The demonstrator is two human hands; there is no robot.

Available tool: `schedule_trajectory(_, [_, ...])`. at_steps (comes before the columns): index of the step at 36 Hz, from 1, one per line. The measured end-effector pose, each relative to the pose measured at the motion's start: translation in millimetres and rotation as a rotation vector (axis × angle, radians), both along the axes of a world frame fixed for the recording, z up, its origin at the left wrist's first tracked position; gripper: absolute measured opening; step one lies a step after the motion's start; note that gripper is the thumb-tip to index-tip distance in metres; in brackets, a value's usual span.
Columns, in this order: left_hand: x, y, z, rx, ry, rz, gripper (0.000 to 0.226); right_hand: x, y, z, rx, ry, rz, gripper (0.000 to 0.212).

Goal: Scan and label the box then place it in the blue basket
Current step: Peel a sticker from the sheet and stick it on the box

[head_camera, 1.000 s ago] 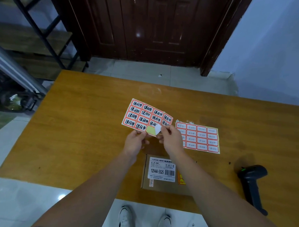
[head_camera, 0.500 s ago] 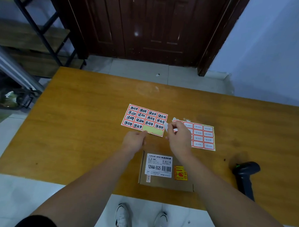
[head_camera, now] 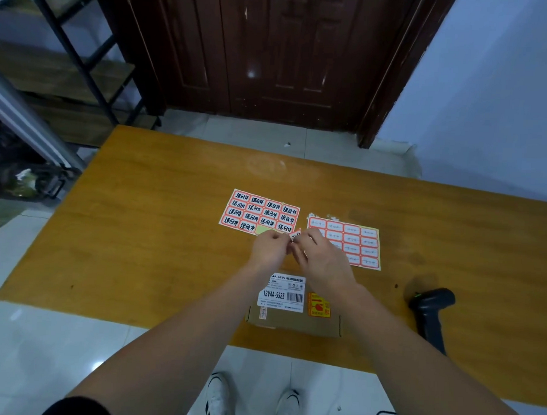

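Observation:
A brown cardboard box (head_camera: 295,319) with a white barcode label and an orange sticker lies at the table's near edge, partly under my forearms. Just beyond it a sheet of red-bordered written labels (head_camera: 259,211) lies flat on the table. My left hand (head_camera: 268,249) and my right hand (head_camera: 321,258) meet above the sheet's near edge, fingertips pinched together on one small peeled label (head_camera: 295,236). A second label sheet (head_camera: 357,242) lies to the right, partly covered by my right hand. The black barcode scanner (head_camera: 430,311) rests on the table at the right.
The yellow wooden table (head_camera: 158,233) has its near edge just behind the box. Beyond it stand a dark wooden door (head_camera: 272,50) and a metal shelf rack (head_camera: 68,73) at the left. My shoes show on the tiled floor below. No blue basket is in view.
The written label sheet, held up a second ago, now lies flat on the table. My right hand peeled one label off, and both hands have come together on it.

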State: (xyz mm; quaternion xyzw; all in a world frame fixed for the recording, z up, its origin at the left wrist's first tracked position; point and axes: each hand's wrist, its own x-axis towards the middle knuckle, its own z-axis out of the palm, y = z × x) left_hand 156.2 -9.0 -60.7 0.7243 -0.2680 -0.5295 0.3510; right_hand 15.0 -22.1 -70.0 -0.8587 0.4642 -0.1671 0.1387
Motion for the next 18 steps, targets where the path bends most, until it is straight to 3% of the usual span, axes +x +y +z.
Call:
schedule_trajectory(6, [-7,16,-2,-0.177,-0.210,-0.319,0.025,-27,-7,8,0.283,-0.156,-0.238,0.039])
schedule_trajectory(12, [-23,21,2,-0.161,-0.299,-0.455,0.024,-50,-11,13,0.482,-0.263,-0.288,0.008])
schedule_trajectory(18, [-38,27,3,-0.142,-0.357,-0.468,0.020,-64,-3,13,0.558,-0.312,-0.321,0.005])
